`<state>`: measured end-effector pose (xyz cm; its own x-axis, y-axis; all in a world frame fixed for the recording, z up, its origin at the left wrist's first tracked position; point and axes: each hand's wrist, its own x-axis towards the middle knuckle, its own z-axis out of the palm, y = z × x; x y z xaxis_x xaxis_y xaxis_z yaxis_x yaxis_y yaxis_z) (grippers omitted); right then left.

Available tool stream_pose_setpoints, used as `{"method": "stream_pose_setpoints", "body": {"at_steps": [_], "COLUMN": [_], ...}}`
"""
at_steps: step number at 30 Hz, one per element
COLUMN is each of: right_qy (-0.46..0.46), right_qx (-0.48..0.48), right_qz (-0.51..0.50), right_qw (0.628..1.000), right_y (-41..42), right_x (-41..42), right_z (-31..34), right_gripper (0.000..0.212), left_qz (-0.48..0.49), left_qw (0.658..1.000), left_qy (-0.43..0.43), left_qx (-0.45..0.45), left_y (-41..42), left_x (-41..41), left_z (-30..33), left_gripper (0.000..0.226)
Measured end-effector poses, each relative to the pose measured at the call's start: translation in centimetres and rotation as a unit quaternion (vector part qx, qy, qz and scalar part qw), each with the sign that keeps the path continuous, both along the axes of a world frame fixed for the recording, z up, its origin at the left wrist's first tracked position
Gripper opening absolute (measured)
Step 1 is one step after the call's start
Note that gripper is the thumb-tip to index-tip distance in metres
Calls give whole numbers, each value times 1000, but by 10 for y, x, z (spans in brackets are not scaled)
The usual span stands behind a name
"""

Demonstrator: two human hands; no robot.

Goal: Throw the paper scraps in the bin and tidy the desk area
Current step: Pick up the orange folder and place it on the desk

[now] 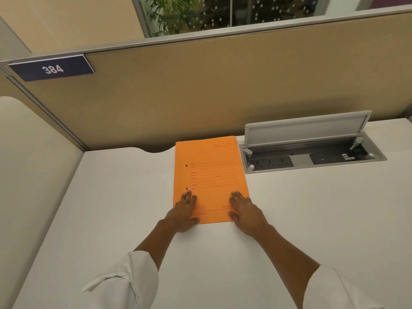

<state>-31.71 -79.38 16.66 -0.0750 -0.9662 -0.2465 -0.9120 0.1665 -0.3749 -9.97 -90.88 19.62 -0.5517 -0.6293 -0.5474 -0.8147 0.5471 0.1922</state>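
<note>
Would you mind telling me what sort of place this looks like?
Most likely an office cubicle: a fabric partition carries a number plate reading 384, and the white desk has a built-in socket box with its lid up.

Flat orange card folder (210,172): red printed lines and lettering, two black punch holes. White desk top (312,219); tan fabric partition (200,90). Dark blue number plate (52,69), white digits.

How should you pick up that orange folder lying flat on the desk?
Probably by its near short edge. The orange folder lies flat on the desk, so fingers can't get under it; both hands, left hand and right hand, already press there, so slide it toward you and pinch the edge.
</note>
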Motion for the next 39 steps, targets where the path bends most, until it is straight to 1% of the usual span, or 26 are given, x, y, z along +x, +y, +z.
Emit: {"method": "stream_pose_setpoints", "body": {"at_steps": [9, 14, 19, 22, 24, 27, 28, 31, 35, 39], "right_qy": [8, 11, 32, 53, 50, 33, 37, 73, 113, 137], "right_qx": [11, 29, 66, 98, 81, 2, -11, -11, 3, 6], "right_qz": [0, 3, -5, 1, 1, -26, -24, 0, -3, -25], "right_qw": [1000, 1000, 997, 994, 995, 999, 999, 997, 994, 990], "right_y": [-10, -11, -17, -23, -23, -13, -8, 11, 47, 94], "right_x": [-3, -1, 3, 7, 11, 21, 25, 32, 38, 50], "right_z": [0, 5, 16, 30, 41, 55, 58, 61, 72, 83], "right_gripper": [57, 57, 56, 59, 62, 55, 55, 61, 66, 73], "left_qz": [8, 13, 13, 8, 4, 7, 11, 17, 6, -18], "left_qw": [1000, 1000, 998, 995, 996, 996, 996, 996, 996, 994], "left_qy": [10, -10, -34, -24, -16, 1, 5, 14, 22, 23], "left_qx": [0, -6, -60, -91, -92, -88, -87, -87, -82, -103], "left_y": [-4, -1, 10, 23, 31, 38, 41, 52, 77, 113], "left_x": [-5, -7, -19, -23, -23, -19, -17, -10, -6, -2], "left_z": [4, 4, 7, 11, 17, 28, 33, 44, 57, 78], "left_gripper": [87, 86, 80, 78, 78, 77, 76, 74, 74, 77]}}
